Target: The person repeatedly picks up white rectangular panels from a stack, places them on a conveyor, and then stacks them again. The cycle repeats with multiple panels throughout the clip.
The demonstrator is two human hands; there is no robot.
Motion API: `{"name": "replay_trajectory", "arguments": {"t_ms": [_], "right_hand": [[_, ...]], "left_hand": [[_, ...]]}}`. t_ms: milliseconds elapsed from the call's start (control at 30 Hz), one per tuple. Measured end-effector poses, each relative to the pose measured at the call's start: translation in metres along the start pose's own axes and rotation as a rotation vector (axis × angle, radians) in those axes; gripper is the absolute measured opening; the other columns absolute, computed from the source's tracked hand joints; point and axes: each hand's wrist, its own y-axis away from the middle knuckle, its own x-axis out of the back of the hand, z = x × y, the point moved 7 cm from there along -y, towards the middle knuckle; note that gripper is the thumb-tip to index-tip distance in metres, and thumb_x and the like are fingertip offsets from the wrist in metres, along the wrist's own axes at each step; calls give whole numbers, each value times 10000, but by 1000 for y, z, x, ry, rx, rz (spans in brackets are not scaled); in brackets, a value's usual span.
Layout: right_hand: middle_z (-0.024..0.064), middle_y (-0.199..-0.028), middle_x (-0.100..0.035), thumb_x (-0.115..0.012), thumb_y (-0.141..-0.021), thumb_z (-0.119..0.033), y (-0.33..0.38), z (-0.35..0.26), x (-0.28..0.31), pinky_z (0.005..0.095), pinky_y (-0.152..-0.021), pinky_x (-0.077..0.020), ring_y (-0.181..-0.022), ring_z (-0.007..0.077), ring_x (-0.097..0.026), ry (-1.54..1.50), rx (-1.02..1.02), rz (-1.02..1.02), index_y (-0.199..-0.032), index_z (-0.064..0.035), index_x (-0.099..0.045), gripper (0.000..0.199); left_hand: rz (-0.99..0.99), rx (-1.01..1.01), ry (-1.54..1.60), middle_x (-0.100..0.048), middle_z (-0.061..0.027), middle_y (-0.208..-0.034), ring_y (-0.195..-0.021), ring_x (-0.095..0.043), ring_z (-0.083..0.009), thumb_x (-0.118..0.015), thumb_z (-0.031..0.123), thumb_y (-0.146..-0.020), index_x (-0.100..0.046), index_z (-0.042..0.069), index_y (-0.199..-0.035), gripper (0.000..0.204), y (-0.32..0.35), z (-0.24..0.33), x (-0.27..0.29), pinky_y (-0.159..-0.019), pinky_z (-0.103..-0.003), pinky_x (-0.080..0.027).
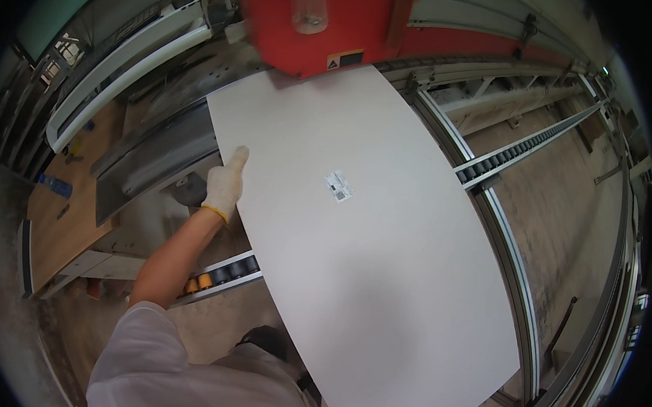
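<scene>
A large white panel (404, 275) lies across the rails in front of me, its far end beneath a red machine housing (321, 32). A small printed label (338, 187) is stuck near its middle. My left hand (226, 183), in a white knitted glove with a yellow cuff, is closed on the panel's left edge. Its thumb rests on top, while the other fingers are mostly hidden. Nothing of my right hand shows.
Left of the panel are a dark metal machine table (156, 171) and a wooden tabletop (72, 210) holding a blue bottle (55, 185). A roller rail (225, 273) runs close to my left forearm. Another roller rail (531, 145) and a long metal frame (513, 260) lie to the right.
</scene>
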Motion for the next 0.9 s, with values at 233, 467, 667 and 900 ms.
{"name": "replay_trajectory", "arguments": {"t_ms": [233, 467, 667, 900], "right_hand": [[204, -1390, -646, -583, -1097, -361, -49, -59, -18, 463, -1071, -499, -1262, 298, -621, -46, 95, 35, -1474, 96, -535, 594], [183, -1445, -628, -621, -1051, -230, -81, -153, -52, 441, -1101, -511, -1283, 290, -631, -251, 264, -27, -1519, 63, -488, 567], [151, -1440, -641, -650, -975, -123, -153, -208, -62, 403, -1137, -470, -1287, 267, -623, -231, 500, -83, -1501, 85, -518, 581], [241, -1104, -759, -644, -1015, -564, -254, -260, -57, 501, -881, -582, -1004, 405, -738, 459, 640, 129, -1239, 24, -689, 630]], "left_hand": [[37, -19, -115, -753, -321, -975, -980, -728, -367, -702, 690, -899, -708, -224, -1038, 925, 4, 44, -75, -895, -449, -532], [-179, -495, -402, -730, -325, -882, -793, -720, -435, -519, 733, -1010, -750, -138, -958, 903, -28, 80, -239, -774, -564, -513], [-202, -119, -231, -731, -243, -745, -692, -712, -339, -603, 824, -915, -778, -134, -858, 976, -82, 36, -316, -677, -515, -518], [-407, -747, -450, -739, -217, -936, -869, -712, -326, -590, 574, -968, -762, -107, -1014, 704, -5, 116, -467, -815, -483, -524]]}}
